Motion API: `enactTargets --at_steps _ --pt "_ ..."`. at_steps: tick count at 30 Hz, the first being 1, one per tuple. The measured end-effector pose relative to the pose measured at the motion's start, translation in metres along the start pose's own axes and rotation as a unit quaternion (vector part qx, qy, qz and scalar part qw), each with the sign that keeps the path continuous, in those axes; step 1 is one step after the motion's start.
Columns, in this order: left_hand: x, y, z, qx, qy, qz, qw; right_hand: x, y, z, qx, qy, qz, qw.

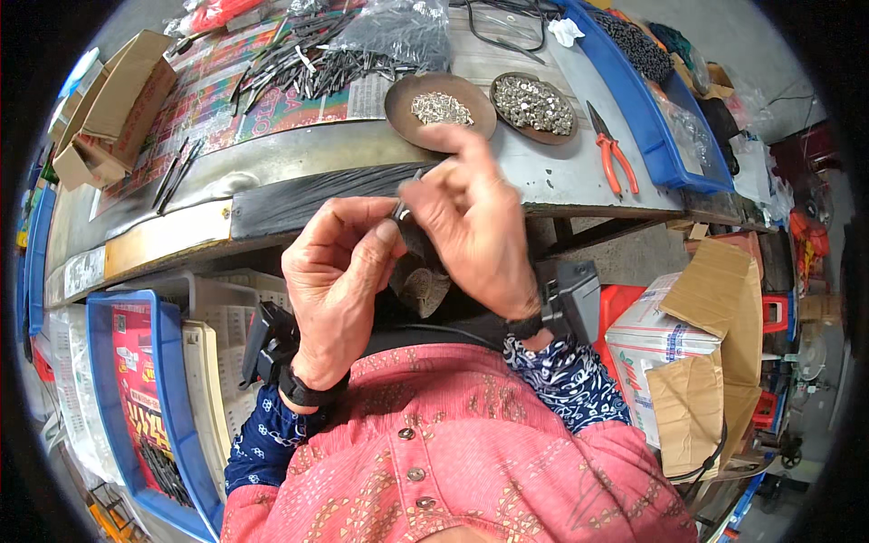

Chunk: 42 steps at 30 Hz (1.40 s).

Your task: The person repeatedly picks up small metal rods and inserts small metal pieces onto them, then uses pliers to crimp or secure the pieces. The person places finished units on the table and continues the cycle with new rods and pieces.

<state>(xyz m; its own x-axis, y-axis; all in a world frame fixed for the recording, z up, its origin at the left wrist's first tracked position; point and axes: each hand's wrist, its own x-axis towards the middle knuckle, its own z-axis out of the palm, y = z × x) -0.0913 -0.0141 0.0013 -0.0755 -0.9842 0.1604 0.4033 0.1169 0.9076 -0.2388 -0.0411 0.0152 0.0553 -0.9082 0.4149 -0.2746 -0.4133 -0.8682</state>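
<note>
My left hand [335,271] and my right hand [471,222] meet in front of my chest, just below the workbench edge. Between their fingertips they pinch a thin dark rod with a small metal clip [401,210] at its end. The right hand's fingers pinch the rod from above, and the left thumb and forefinger hold the clip end. Both wrists wear black strapped devices. Just beyond the hands sits a brown dish of small silver clips [441,109], with a second brown dish of metal pieces [534,105] to its right.
A pile of dark rods [312,61] lies on colourful paper at the bench's back. Orange-handled pliers [614,154] rest on the right. A blue tray [647,100] stands at the right, a cardboard box [113,109] at the left, another blue tray [167,362] below left, boxes [688,353] on the floor right.
</note>
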Motion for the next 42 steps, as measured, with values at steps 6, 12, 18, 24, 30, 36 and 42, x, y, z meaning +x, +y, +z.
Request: enactTargets --at_steps 6,12,18,24,30,36,42 --pt "0.0 -0.001 -0.005 -0.023 -0.013 0.028 0.999 -0.004 -0.003 0.005 -0.061 -0.057 -0.123 0.989" --pt "-0.002 -0.002 -0.008 -0.007 0.007 0.008 1.0 -0.003 -0.003 0.003 -0.03 0.004 -0.051 0.998" --pt "-0.002 -0.002 -0.008 0.017 0.004 0.024 1.0 -0.001 -0.002 0.008 -0.035 0.01 -0.011 0.999" --pt "-0.002 -0.002 -0.008 0.003 -0.007 0.034 0.999 -0.005 -0.001 0.009 -0.063 -0.049 -0.114 0.99" --pt "-0.003 0.0 -0.011 0.019 0.005 0.02 1.0 -0.004 -0.004 0.006 -0.046 0.012 -0.025 0.999" --pt "-0.004 0.0 -0.01 -0.01 -0.001 0.022 1.0 -0.012 0.0 0.019 0.013 0.004 -0.036 0.999" --pt "-0.002 -0.003 -0.007 -0.023 0.014 0.033 0.999 -0.008 0.01 0.031 -0.145 0.059 -0.186 0.97"
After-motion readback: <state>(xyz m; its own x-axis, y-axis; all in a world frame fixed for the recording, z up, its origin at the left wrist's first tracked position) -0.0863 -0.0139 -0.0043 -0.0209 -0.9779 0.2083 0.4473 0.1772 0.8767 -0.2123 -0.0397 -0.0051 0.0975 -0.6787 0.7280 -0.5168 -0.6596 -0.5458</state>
